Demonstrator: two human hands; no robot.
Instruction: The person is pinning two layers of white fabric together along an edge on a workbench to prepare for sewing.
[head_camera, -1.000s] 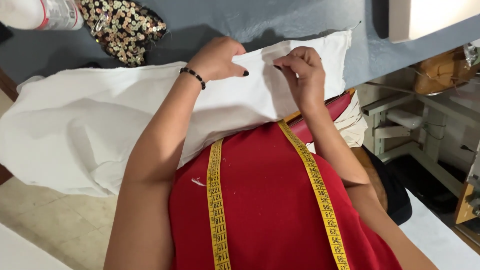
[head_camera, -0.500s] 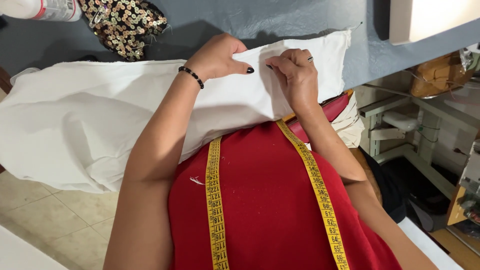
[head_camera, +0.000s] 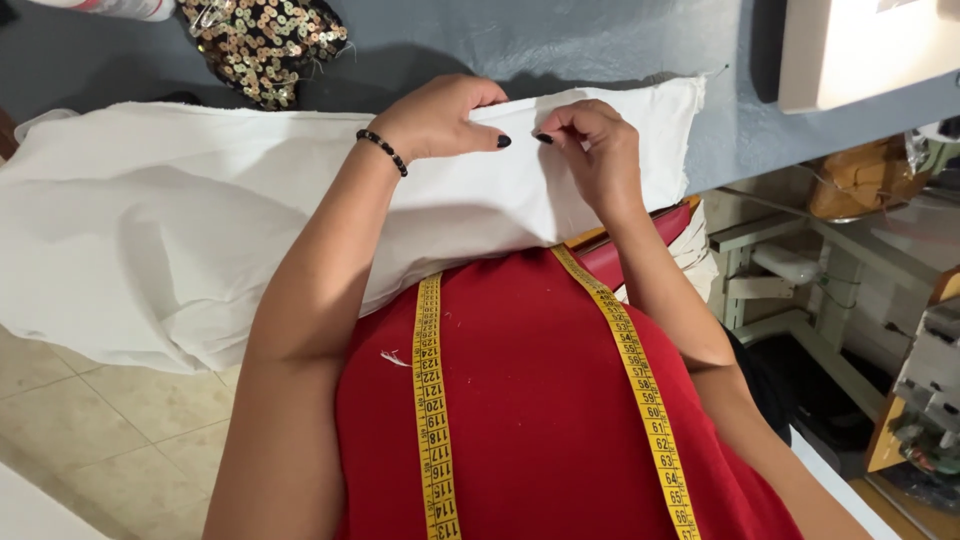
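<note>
The white fabric lies across the grey surface, its near-left part hanging over the edge toward the tiled floor. The left hand presses flat on the far fold, fingers together, while the right hand pinches the cloth just beside it, grip closed on the fabric. A sequined piece sits farther off. The hanging weight could drag the fold out of line if either hand loosens.
</note>
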